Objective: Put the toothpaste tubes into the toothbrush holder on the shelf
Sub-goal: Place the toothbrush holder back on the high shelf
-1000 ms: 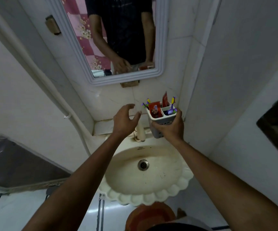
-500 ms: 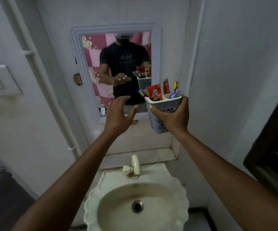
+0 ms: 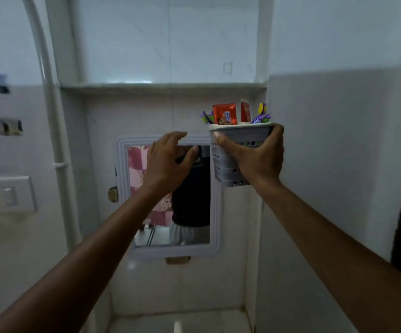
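My right hand (image 3: 254, 157) grips a white perforated toothbrush holder (image 3: 240, 134), held up in the air in front of the wall, below the shelf (image 3: 161, 87). Two red toothpaste tubes stick out of the holder, a wide one (image 3: 224, 113) and a narrow one (image 3: 245, 111), among purple, green and yellow toothbrushes (image 3: 262, 116). My left hand (image 3: 168, 162) hovers just left of the holder, fingers spread and curled, holding nothing.
A white-framed mirror (image 3: 170, 195) hangs on the tiled wall behind my hands. A white pipe (image 3: 55, 140) runs up the wall at left, beside a switch plate (image 3: 12, 193). A side wall stands close on the right. A lower ledge (image 3: 178, 320) lies at the bottom.
My right hand has lifted the holder from beside the sink up to mirror-top height, nearer the shelf. My left hand rose alongside it. My view tilted upward, away from the sink.
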`<state>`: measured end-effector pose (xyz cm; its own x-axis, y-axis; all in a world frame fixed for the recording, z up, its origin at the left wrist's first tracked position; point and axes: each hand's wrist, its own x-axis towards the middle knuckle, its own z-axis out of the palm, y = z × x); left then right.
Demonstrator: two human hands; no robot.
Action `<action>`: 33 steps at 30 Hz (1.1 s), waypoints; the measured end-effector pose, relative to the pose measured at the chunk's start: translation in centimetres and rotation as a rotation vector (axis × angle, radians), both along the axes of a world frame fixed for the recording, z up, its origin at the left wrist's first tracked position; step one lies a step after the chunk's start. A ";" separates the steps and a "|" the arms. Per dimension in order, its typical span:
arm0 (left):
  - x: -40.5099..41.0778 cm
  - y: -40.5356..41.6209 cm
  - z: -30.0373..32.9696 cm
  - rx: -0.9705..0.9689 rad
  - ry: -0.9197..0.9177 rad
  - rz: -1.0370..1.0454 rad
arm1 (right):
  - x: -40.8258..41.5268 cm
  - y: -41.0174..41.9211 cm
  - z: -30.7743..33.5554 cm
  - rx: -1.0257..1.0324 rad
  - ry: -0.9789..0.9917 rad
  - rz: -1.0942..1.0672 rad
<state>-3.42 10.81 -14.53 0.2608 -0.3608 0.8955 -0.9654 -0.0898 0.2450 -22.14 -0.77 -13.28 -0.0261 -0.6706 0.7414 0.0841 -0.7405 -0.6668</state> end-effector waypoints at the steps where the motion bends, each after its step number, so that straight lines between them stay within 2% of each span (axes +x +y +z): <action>1: 0.0 -0.3 1.3 -0.008 -0.013 0.007 | -0.1 0.0 1.3 -0.011 -0.008 0.002; 12: 1.2 -2.8 14.2 -0.194 -0.129 0.023 | -0.1 -0.7 15.7 -0.141 -0.110 -0.027; 17: 3.1 -5.4 17.3 -0.134 -0.115 0.076 | 1.2 -1.9 20.6 -0.154 -0.122 -0.070; 21: 4.5 -7.7 18.3 -0.062 -0.075 0.088 | 3.2 -3.7 22.7 -0.136 -0.077 -0.107; 26: 5.9 -10.2 18.4 0.176 0.016 0.201 | 6.1 -6.4 23.2 -0.125 0.012 -0.128; 33: 6.5 -10.6 17.9 0.182 -0.038 0.254 | 8.7 -8.6 22.5 -0.125 0.062 -0.103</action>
